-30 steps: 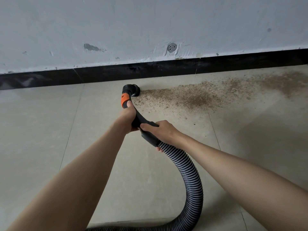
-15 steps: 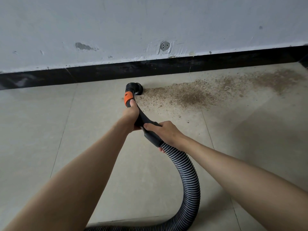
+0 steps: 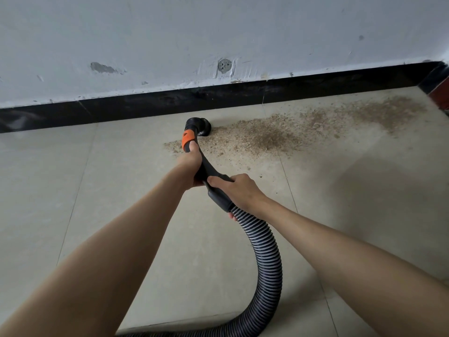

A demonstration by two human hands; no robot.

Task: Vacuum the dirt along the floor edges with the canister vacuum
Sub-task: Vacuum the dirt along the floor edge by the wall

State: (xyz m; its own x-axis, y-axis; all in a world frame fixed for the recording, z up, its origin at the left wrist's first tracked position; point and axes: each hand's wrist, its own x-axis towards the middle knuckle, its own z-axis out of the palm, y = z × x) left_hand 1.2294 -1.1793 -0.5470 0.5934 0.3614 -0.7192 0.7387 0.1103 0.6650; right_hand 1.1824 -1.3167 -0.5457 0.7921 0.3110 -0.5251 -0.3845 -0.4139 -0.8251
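Smooth beige floor tiles (image 3: 121,215) under a black skirting (image 3: 315,86), granular brown dirt (image 3: 267,135) at two o'clock of the round black nozzle (image 3: 200,126), left hand (image 3: 190,164) and right hand (image 3: 239,190) both wrapped around the curved handle (image 3: 206,169), ribbed hose (image 3: 267,263) trailing to six o'clock

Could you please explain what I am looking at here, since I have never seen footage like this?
The picture comes from a camera worn on a person's head, looking down at their own arms. No robot is involved. The left hand grips the black vacuum handle just below its orange band. The right hand holds the cuff where the ribbed hose joins. The nozzle sits on the tiled floor at the left end of a long patch of brown dirt, close to the black skirting board under a scuffed white wall.
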